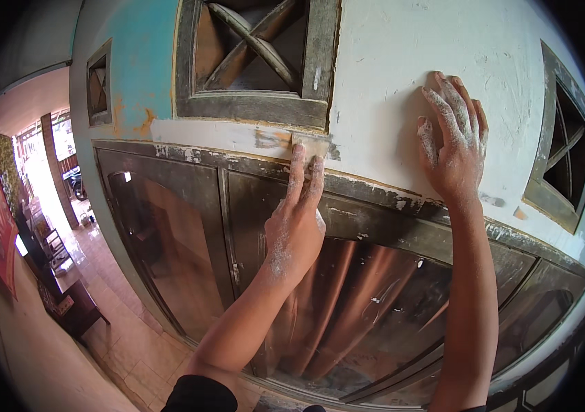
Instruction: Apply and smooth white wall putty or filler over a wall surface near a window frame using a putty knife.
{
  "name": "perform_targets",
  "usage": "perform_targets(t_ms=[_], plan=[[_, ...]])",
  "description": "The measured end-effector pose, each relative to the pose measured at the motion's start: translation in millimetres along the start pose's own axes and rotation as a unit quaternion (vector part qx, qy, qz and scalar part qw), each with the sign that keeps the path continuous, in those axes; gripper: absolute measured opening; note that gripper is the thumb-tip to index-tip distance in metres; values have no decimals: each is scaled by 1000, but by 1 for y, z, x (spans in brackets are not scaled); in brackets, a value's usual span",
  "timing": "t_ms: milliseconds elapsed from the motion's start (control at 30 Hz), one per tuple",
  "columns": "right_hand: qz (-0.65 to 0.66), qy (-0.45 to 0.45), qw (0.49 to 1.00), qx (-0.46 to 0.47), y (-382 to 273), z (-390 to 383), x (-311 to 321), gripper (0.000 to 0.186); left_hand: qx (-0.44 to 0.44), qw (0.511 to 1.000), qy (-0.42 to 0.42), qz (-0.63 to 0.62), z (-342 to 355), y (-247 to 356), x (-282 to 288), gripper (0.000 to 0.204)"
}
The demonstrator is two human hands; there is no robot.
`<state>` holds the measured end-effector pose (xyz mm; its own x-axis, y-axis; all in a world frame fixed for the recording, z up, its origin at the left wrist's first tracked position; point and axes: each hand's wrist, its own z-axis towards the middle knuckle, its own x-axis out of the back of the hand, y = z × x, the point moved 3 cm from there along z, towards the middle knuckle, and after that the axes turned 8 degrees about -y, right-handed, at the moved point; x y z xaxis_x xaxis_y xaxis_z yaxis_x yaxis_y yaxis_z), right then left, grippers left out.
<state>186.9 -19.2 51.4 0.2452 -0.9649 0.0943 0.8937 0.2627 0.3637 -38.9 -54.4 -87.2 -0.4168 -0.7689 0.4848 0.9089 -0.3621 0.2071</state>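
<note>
Scrap of tan sheet, upper centre, lies under two outstretched fingers of the left hand, grip unclear; probably light, pliable, best held by edges. Right hand spreads on white wall.

A small, flat, tan piece lies against the white, scuffed, grey-smudged wall, just above a dark, paint-flecked wooden frame.
</note>
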Motion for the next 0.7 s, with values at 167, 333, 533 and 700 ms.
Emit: perform_targets(t_ms=[167, 333, 533, 700], plan=[[3, -4, 1000, -1, 0, 0, 1, 42, 0, 1000, 2, -10, 1, 2, -2, 84], [9, -1, 1000, 0, -1, 1, 0, 43, -5, 1000, 0, -5, 0, 2, -2, 84], [2, 0, 1000, 1, 1, 0, -1, 43, 9, 1000, -19, -3, 3, 6, 1, 85], [7, -4, 1000, -1, -1, 1, 1, 42, 3, 1000, -7, -13, 4, 7, 1, 83]])
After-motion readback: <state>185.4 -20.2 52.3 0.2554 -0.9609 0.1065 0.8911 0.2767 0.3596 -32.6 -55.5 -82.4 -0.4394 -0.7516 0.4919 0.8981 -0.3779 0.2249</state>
